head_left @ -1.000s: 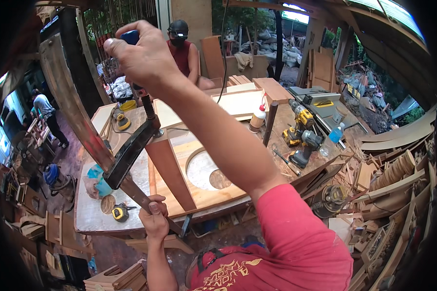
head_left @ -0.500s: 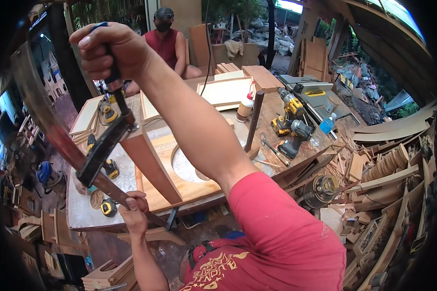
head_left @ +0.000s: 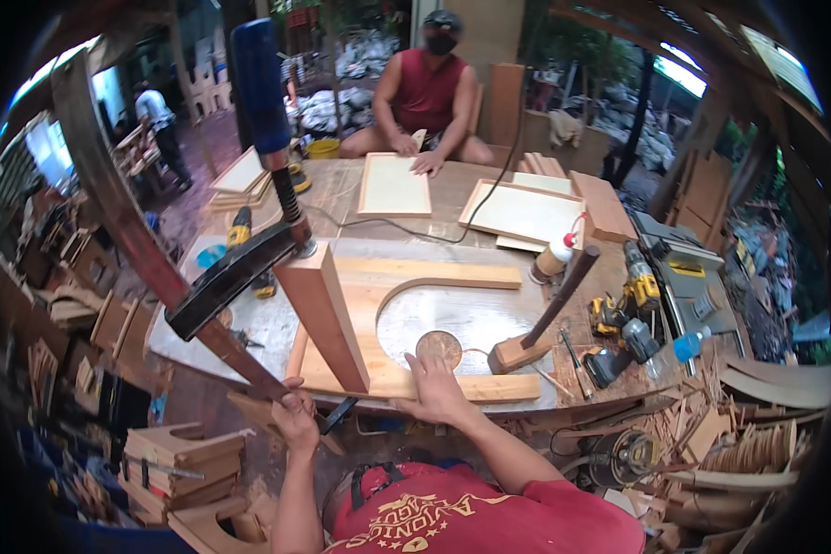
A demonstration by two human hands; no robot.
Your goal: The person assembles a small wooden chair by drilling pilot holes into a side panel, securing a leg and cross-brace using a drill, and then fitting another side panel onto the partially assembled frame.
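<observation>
Clamp (head_left: 240,282) with a long bar and an upright blue handle (head_left: 260,88) leans at the left of a cluttered tabletop (head_left: 328,189), its screw end at the top of a tapered wooden block (head_left: 323,319). That block stands tilted over the left part of a U-shaped wooden frame (head_left: 415,274). The hands are apart: the left hand (head_left: 295,420) is wrapped around the bar's lower end at the near edge, while the right hand (head_left: 434,392) lies open, fingers spread, across the frame's near rail. Across from them, a seated person (head_left: 429,92) in a red sleeveless top touches a pale framed panel (head_left: 395,185). A red-capped bottle (head_left: 554,258) and drills sit rightward.
</observation>
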